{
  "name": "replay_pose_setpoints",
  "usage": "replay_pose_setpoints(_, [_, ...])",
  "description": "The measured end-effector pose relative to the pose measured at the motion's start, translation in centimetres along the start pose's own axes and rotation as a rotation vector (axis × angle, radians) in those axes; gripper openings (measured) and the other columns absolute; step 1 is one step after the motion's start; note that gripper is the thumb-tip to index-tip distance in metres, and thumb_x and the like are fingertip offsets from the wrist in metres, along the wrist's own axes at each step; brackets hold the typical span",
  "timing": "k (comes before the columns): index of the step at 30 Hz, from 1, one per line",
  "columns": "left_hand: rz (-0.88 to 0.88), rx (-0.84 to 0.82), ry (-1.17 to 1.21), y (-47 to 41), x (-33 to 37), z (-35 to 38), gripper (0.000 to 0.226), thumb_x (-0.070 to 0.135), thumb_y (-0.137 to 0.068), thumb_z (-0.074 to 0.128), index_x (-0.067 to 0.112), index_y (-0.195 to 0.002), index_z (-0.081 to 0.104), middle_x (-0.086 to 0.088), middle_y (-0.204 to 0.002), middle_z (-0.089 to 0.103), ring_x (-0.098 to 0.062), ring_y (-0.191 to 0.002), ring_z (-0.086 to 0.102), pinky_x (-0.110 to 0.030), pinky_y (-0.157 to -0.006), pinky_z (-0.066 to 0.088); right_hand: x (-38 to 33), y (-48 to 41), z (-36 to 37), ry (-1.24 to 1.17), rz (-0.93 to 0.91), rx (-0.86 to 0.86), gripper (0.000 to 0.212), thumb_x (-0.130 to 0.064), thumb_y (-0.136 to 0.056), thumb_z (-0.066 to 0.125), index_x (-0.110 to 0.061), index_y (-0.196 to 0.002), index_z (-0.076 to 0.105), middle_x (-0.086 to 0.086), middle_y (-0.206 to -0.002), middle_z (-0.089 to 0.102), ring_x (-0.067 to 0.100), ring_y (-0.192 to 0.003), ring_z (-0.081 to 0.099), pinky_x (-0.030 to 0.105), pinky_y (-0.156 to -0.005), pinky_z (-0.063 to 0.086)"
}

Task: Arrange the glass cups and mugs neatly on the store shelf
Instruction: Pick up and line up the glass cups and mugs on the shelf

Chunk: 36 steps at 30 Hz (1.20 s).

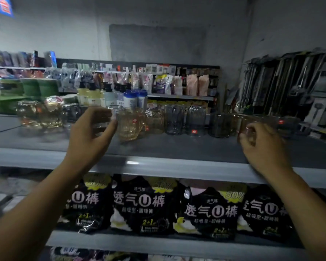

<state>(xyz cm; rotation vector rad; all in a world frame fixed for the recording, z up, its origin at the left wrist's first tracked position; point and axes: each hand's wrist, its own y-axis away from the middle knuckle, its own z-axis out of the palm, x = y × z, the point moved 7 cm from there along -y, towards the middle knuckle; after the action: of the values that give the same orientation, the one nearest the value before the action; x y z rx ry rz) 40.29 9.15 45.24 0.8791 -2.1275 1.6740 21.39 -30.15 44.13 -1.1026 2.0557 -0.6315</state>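
Left hand (pixel 94 134) curled round a clear glass cup (pixel 104 120), right hand (pixel 262 144) pinching a small brownish glass cup (pixel 243 127), both over the grey metal store shelf (pixel 177 147), row of amber and smoky-grey glass mugs (pixel 174 119) between, black printed packs (pixel 145 204) below

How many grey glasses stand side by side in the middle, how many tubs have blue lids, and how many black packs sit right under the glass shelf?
Grey glasses: 2
Blue-lid tubs: 2
Black packs: 4
Total: 8
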Motion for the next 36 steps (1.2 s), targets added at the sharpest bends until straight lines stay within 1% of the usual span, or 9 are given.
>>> replay_pose_setpoints(3, [-0.011, -0.06, 0.039, 5.1, 0.7, -2.3, 0.026, 0.034, -0.094, 0.069, 0.023, -0.117, 0.064, 0.011, -0.114, 0.07, 0.0, -0.103, 0.068, -0.017, -0.079, 0.057, -5.4, 4.4, 0.4, -0.138, -0.235, -0.062, 0.03, -0.029, -0.095, 0.063, -0.018, -0.123, 0.06, 0.005, -0.122, 0.062, 0.028, -0.11, 0.058, 0.042, -0.092, 0.049])
replay_pose_setpoints(5, [-0.037, -0.083, 0.055, 8.7, 0.2, -4.3, 0.024, 0.032, -0.095, 0.07, 0.023, -0.117, 0.066, 0.009, -0.113, 0.073, -0.005, -0.101, 0.072, -0.025, -0.08, 0.06, -9.3, 8.4, 0.8, -0.301, -0.34, -0.144, 0.027, -0.027, -0.095, 0.065, -0.021, -0.122, 0.062, -0.003, -0.12, 0.062, 0.021, -0.108, 0.059, 0.036, -0.088, 0.05])
replay_pose_setpoints(9, [-0.133, -0.135, 0.034, 15.4, -1.9, -8.8, 0.032, 0.04, -0.091, 0.066, 0.027, -0.121, 0.067, 0.009, -0.117, 0.071, -0.011, -0.105, 0.071, -0.027, -0.087, 0.058, -16.7, 16.8, 3.0, -0.513, -0.463, -0.329, 0.024, -0.039, -0.099, 0.061, -0.03, -0.122, 0.061, -0.018, -0.118, 0.059, 0.0, -0.11, 0.057, 0.016, -0.092, 0.042])
replay_pose_setpoints(13, [-0.286, -0.128, 0.012, 22.1, -5.7, -14.4, 0.032, 0.027, -0.091, 0.073, 0.035, -0.121, 0.066, 0.015, -0.123, 0.069, -0.004, -0.111, 0.067, -0.017, -0.089, 0.053, -22.6, 25.1, 9.0, -0.646, -0.4, -0.587, 0.03, -0.05, -0.099, 0.056, -0.04, -0.126, 0.057, -0.024, -0.128, 0.056, -0.002, -0.12, 0.055, 0.018, -0.097, 0.044])
replay_pose_setpoints(16, [-0.442, -0.078, -0.019, 28.0, -9.7, -19.4, 0.034, 0.036, -0.09, 0.074, 0.035, -0.123, 0.065, 0.02, -0.125, 0.067, -0.002, -0.11, 0.067, -0.024, -0.088, 0.055, -27.3, 32.1, 13.7, -0.717, -0.32, -0.75, 0.032, -0.05, -0.095, 0.058, -0.05, -0.127, 0.052, -0.028, -0.129, 0.055, -0.002, -0.115, 0.057, 0.021, -0.091, 0.051])
replay_pose_setpoints(21, [-0.664, 0.023, -0.087, 37.0, -15.1, -27.6, 0.033, 0.033, -0.089, 0.069, 0.034, -0.122, 0.066, 0.019, -0.122, 0.067, -0.004, -0.114, 0.065, -0.032, -0.093, 0.056, -36.5, 44.4, 18.6, -0.803, -0.15, -0.983, 0.036, -0.045, -0.093, 0.065, -0.04, -0.127, 0.056, -0.023, -0.128, 0.058, -0.007, -0.113, 0.053, 0.014, -0.093, 0.047])
replay_pose_setpoints(26, [-0.774, 0.088, -0.147, 40.9, -19.3, -37.8, 0.034, 0.039, -0.089, 0.067, 0.038, -0.123, 0.064, 0.025, -0.122, 0.065, 0.0, -0.116, 0.062, -0.023, -0.094, 0.053, -47.1, 52.6, 21.2, -0.802, -0.205, -1.13, 0.036, -0.038, -0.092, 0.07, -0.047, -0.122, 0.054, -0.019, -0.131, 0.059, 0.002, -0.116, 0.057, 0.02, -0.089, 0.054])
replay_pose_setpoints(30, [-0.855, 0.201, -0.216, 43.8, -22.3, -46.1, 0.032, 0.03, -0.091, 0.07, 0.04, -0.121, 0.063, 0.025, -0.124, 0.064, -0.002, -0.117, 0.061, -0.023, -0.095, 0.05, -55.2, 56.9, 22.6, -0.835, -0.285, -1.161, 0.036, -0.042, -0.092, 0.068, -0.048, -0.124, 0.053, -0.021, -0.127, 0.058, 0.006, -0.118, 0.057, 0.041, -0.095, 0.054])
replay_pose_setpoints(36, [-0.978, 0.363, -0.294, 47.4, -27.0, -56.6, 0.033, 0.027, -0.09, 0.072, 0.038, -0.12, 0.064, 0.024, -0.123, 0.065, -0.003, -0.118, 0.061, -0.023, -0.096, 0.05, -67.3, 62.5, 25.7, -0.853, -0.431, -1.271, 0.037, -0.033, -0.092, 0.071, -0.053, -0.117, 0.053, -0.031, -0.119, 0.057, -0.005, -0.115, 0.055, 0.03, -0.098, 0.05])
